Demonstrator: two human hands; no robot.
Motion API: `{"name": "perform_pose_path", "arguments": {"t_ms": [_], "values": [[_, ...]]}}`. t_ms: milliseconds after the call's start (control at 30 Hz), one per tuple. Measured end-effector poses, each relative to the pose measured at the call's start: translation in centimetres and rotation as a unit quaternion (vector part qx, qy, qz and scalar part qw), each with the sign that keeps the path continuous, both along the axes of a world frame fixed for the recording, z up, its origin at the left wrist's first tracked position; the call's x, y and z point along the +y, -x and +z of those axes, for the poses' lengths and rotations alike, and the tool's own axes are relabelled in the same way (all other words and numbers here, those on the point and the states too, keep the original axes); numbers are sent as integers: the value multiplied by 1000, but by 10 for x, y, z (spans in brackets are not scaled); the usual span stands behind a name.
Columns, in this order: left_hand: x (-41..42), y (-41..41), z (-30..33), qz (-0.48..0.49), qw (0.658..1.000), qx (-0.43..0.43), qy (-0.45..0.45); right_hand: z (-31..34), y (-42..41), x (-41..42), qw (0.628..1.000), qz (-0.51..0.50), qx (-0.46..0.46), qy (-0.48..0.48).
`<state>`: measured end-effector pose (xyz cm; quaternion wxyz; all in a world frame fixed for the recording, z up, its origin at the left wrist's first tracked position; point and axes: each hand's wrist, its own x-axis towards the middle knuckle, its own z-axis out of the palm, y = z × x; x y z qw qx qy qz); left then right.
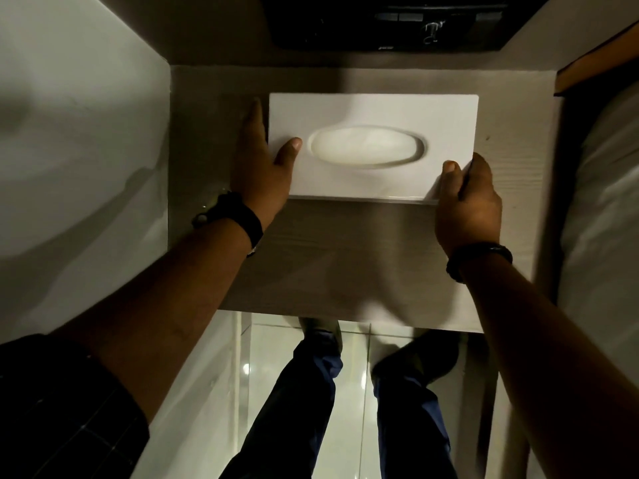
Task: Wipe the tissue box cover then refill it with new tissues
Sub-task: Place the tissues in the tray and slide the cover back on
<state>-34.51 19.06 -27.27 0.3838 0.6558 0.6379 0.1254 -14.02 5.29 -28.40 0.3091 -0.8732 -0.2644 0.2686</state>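
The white cover (pixel 373 146) is lying flat on the bench (pixel 345 264), its long axis running left to right, its oval opening (pixel 367 145) facing up with white tissue showing inside. Both hands are gripping it at its short ends: the left hand (pixel 261 167) is wrapping the cover's left edge, thumb on top beside the oval, and the right hand (pixel 466 209) is pinching the cover's near right corner, thumb on top. The other fingers are hiding behind the cover's sides. Neither hand is nearer; the hold looks even, suiting a two-handed lift or placement.
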Motion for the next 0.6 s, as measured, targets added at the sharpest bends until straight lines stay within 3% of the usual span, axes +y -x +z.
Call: {"name": "perform_pose_path", "arguments": {"t_ms": [67, 200, 300, 600], "values": [[1, 4, 1, -142, 980, 110, -90, 0, -2, 1, 997, 44, -33, 56], [-2, 3, -1, -347, 895, 230, -159, -2, -4, -2, 991, 112, -62, 36], [-4, -4, -5, -367, 876, 262, -173, -3, -8, -4, 990, 124, -49, 44], [2, -2, -2, -362, 880, 260, -166, 0, -10, -4, 987, 145, -38, 66]]}}
